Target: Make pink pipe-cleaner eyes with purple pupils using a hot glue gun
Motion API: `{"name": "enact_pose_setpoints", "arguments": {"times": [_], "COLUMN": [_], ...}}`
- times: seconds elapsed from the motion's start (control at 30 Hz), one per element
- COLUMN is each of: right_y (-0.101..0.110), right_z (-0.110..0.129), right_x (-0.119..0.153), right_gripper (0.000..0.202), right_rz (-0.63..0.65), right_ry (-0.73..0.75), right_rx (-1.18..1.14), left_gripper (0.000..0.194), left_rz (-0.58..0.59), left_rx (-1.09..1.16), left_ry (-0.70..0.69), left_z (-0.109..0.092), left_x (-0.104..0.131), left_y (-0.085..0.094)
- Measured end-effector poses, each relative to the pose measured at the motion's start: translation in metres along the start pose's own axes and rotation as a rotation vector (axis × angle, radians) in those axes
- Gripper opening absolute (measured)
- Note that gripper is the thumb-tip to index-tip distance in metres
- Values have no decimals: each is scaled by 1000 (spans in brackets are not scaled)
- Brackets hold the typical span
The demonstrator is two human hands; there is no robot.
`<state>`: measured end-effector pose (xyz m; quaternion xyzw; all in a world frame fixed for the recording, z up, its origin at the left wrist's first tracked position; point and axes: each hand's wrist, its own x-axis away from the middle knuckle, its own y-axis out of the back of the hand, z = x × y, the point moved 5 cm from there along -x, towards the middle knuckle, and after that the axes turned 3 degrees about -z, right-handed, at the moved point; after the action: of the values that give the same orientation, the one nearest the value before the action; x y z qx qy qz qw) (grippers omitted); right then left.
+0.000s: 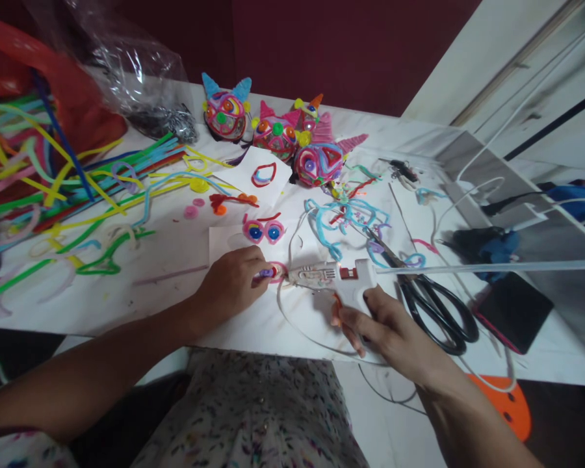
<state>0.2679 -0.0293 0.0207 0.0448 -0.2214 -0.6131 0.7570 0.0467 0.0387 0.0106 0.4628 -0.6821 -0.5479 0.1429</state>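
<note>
My right hand (pixel 390 328) grips a white hot glue gun (pixel 358 283), fingers round its handle by the orange trigger. A long clear glue stick (pixel 492 266) runs out of its back. The nozzle points left, at a small pink pipe-cleaner shape (pixel 279 268) lying on white paper (pixel 224 240). My left hand (pixel 231 279) is closed in a pinch on a short purple pipe-cleaner piece (pixel 263 274) beside that shape; the fingertips partly hide it. Just above lies a pair of pink pipe-cleaner rings with blue eyes (pixel 264 231).
Decorated pipe-cleaner animal heads (pixel 275 133) stand at the back. Black-handled scissors (pixel 436 309) and a dark flat case (pixel 514 311) lie right. Loose pipe cleaners (pixel 97 195) spread left, by a red bag (pixel 78 97). Blue curled pieces (pixel 326 227) sit near the middle. A white cable (pixel 436 221) crosses the right side.
</note>
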Motion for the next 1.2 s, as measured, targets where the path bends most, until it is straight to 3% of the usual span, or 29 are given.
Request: {"name": "enact_pose_setpoints", "arguments": {"times": [0.27, 0.47, 0.7, 0.87, 0.97, 1.07, 1.13, 1.2], "right_y": [5, 27, 49, 58, 72, 86, 82, 61], "right_z": [11, 2, -9, -15, -20, -10, 6, 20], "right_x": [10, 13, -13, -33, -33, -20, -8, -4], "right_gripper": [38, 46, 54, 61, 53, 36, 29, 26], "right_rz": [-9, -111, -294, -354, -436, -613, -737, -672], "right_ry": [49, 62, -67, -157, -107, 50, 214, 389], "right_rx": [6, -22, -302, -353, -142, 356, 620, 652], "left_gripper": [15, 16, 16, 16, 16, 16, 16, 16], "left_rz": [5, -17, -69, -94, -77, -57, -63, -71], "left_rx": [33, 17, 31, 31, 19, 5, -4, -10], "left_ry": [9, -19, -32, -51, -34, -34, -44, -49], "left_z": [1, 0, 5, 6, 4, 3, 2, 2], "left_x": [-1, 0, 0, 1, 0, -1, -1, -1], "left_y": [0, 1, -4, -4, -3, -2, -1, -1]}}
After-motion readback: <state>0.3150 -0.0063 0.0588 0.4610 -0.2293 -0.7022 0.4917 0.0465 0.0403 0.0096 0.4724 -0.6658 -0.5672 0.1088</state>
